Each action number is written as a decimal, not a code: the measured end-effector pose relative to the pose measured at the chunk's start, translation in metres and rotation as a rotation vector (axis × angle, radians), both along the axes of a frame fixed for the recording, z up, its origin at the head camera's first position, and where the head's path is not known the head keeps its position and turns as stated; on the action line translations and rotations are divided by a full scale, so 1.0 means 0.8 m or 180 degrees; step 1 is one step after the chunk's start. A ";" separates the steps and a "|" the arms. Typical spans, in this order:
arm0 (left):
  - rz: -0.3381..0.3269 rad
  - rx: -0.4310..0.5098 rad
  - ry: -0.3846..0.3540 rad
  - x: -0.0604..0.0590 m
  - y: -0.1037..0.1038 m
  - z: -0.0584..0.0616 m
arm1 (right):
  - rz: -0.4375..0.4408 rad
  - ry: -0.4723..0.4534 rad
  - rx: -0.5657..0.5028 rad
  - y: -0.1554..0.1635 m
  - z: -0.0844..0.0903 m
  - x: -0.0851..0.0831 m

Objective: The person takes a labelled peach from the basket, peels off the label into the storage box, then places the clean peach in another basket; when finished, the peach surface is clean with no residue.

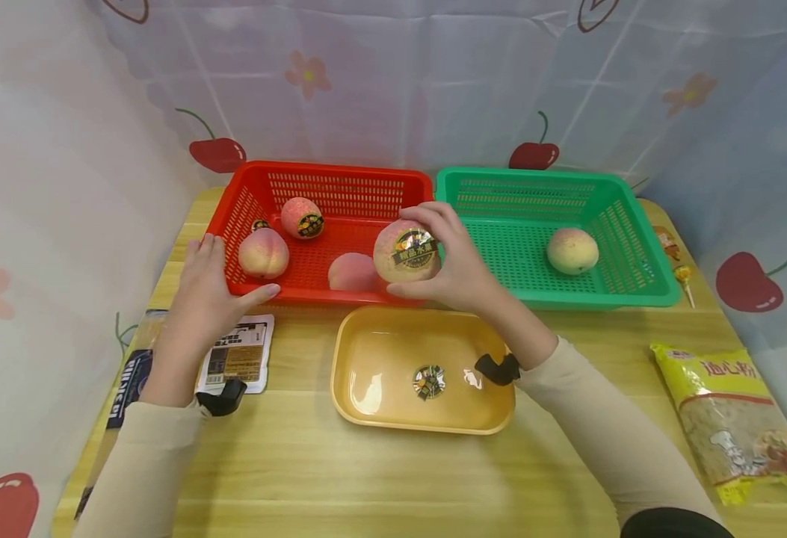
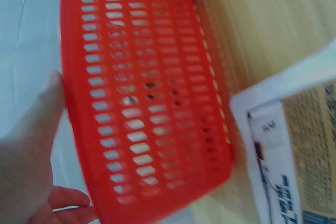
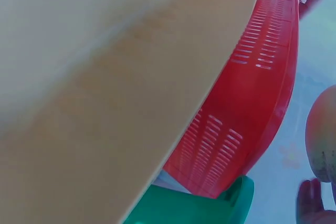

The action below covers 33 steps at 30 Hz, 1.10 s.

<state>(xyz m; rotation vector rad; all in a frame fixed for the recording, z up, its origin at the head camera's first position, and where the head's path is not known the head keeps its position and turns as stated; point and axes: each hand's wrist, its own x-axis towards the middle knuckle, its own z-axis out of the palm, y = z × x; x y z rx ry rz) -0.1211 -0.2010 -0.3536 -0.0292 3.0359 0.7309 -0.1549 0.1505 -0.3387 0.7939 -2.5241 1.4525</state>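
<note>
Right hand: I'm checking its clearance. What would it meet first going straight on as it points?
Beyond the peach it holds, the right hand would likely meet the far rim of the red basket. Depth is unclear; it might pass above and reach the patterned curtain.

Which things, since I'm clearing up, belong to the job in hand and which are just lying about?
In the job, probably:
peach in right hand
red basket, left hand at rim
other peaches
green basket
yellow tray

Apparently lying about:
yellow bag
lollipop
white packet
dark-labelled packet
</note>
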 end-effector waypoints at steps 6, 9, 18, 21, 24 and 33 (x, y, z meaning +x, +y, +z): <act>-0.0215 0.0239 0.0429 0.015 0.045 0.024 | 0.0052 -0.0090 -0.0177 0.007 0.000 0.007; -0.0373 0.0517 0.0770 0.024 0.078 0.036 | 0.0047 -0.0054 -0.0137 0.009 0.001 0.011; -0.1067 0.1147 0.1152 0.047 0.177 0.052 | 0.0030 0.0175 0.0024 0.009 0.000 0.022; -0.1098 0.1194 0.1115 0.047 0.198 0.050 | 0.0041 0.0277 0.0055 0.009 -0.002 0.023; -0.1057 0.1188 0.1140 0.045 0.210 0.047 | 0.0025 0.0343 0.0117 0.009 -0.004 0.023; -0.0892 0.1394 0.1033 0.043 0.223 0.044 | -0.0091 0.0520 0.0309 0.006 -0.004 0.025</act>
